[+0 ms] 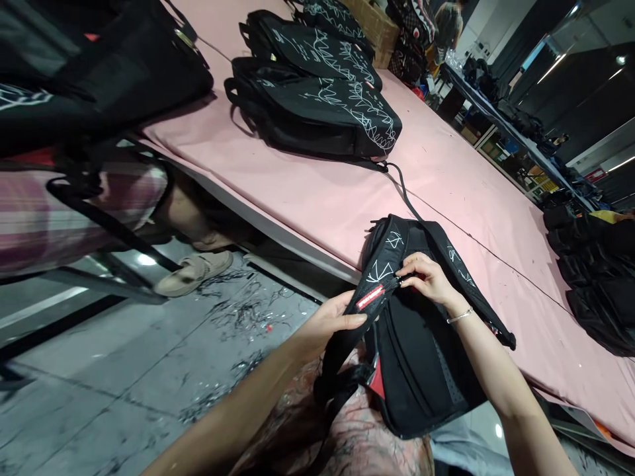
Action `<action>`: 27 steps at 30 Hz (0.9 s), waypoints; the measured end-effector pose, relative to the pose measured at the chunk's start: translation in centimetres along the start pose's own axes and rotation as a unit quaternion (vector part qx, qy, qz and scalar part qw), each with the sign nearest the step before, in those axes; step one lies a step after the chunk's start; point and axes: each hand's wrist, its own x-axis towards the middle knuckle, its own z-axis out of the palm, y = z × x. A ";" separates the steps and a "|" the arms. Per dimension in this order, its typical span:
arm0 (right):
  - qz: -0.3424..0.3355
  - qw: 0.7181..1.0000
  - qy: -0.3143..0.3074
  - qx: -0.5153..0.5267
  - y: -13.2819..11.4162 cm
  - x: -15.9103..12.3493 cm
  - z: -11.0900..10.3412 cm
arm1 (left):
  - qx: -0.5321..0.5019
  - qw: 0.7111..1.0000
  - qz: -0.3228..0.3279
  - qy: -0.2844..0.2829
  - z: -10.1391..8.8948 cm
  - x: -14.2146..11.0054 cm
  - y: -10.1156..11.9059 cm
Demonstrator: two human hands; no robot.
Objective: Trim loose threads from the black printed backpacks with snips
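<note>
A black backpack (421, 350) lies across my lap and the table's edge, its back panel and straps facing up. My left hand (337, 318) is closed around one shoulder strap (380, 268), thumb on top near a red label (371, 298). That strap carries white line drawings. My right hand (425, 277) pinches at the inner edge of the same strap, beside the label; what sits between its fingertips is too small to make out. The other shoulder strap (454, 261) rests to the right, also with white lines.
On the pink-covered table (297, 192) lie several black backpacks (322, 112) with white drawings. Another black bag (109, 66) is at upper left, near a seated person's leg (183, 211). Dark bags (595, 271) are stacked at right. Thread scraps (238, 311) litter the floor.
</note>
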 end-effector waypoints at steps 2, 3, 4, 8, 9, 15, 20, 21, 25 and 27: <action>-0.011 1.000 -0.003 -0.004 0.1 0.1 0.0 | -0.002 1.000 0.002 0.001 0.1 -0.1 0.1; -0.014 1.000 -0.005 -0.007 0.1 0.2 -0.1 | 0.000 1.000 0.002 0.002 0.2 -0.1 0.2; -0.015 1.000 -0.008 -0.009 0.1 0.2 -0.1 | 0.004 1.000 0.001 0.003 0.2 -0.1 0.2; -0.017 0.999 -0.027 -0.004 0.2 0.2 -0.1 | 0.016 1.000 -0.003 0.006 0.2 0.1 0.2; -0.016 0.999 -0.032 -0.001 0.2 0.2 -0.1 | 0.019 1.000 -0.003 0.008 0.3 0.1 0.2; -0.032 0.997 -0.065 -0.028 -0.6 0.7 0.2 | 0.030 0.999 -0.002 0.020 0.7 0.2 0.3; -0.050 0.993 -0.090 -0.065 -1.9 0.9 0.2 | 0.040 0.999 0.019 0.016 1.0 0.1 0.4; -0.050 0.992 -0.091 -0.071 -2.2 0.9 0.3 | 0.045 0.999 0.020 0.015 1.1 0.1 0.4; -0.061 0.990 -0.089 -0.088 -3.3 0.7 0.4 | 0.048 0.999 0.021 0.016 1.7 0.1 0.6; -0.065 0.990 -0.079 -0.099 -3.7 0.4 0.5 | 0.052 0.998 0.026 0.016 2.0 0.1 0.6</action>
